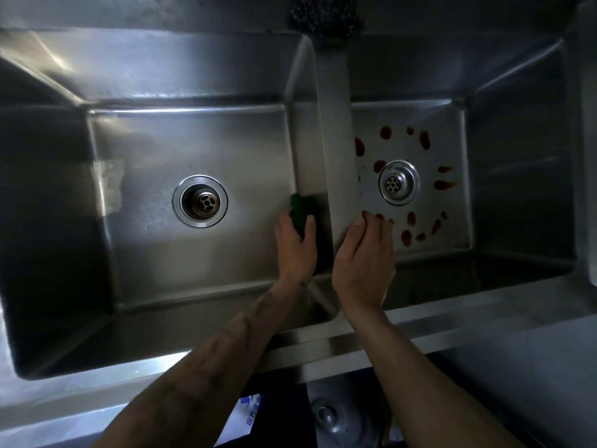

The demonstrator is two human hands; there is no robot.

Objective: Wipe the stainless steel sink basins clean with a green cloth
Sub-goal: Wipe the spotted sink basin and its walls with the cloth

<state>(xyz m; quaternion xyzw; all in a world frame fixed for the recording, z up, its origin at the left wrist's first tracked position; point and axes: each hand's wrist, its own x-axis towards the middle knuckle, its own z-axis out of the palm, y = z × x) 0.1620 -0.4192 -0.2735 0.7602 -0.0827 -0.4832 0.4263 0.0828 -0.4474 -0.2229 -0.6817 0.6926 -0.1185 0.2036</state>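
Note:
A stainless steel double sink fills the view. Inside the left basin (pixel 155 147), my left hand (pixel 295 247) presses a dark green cloth (pixel 300 208) against the right wall, beside the divider (pixel 336 140). My right hand (pixel 363 260) rests on the divider's near end, fingers curled over into the right basin (pixel 452 227) and holding nothing. Several brown stains (pixel 424 139) ring the right basin's drain (pixel 399 182). The left basin's drain (pixel 200 202) sits mid-floor.
A dark scouring pad (pixel 323 14) lies on the back ledge above the divider. The sink's front rim (pixel 323 344) runs under my forearms. Below it are a metal pot lid or bowl (pixel 329 415) and a blue-and-white package (pixel 245 412).

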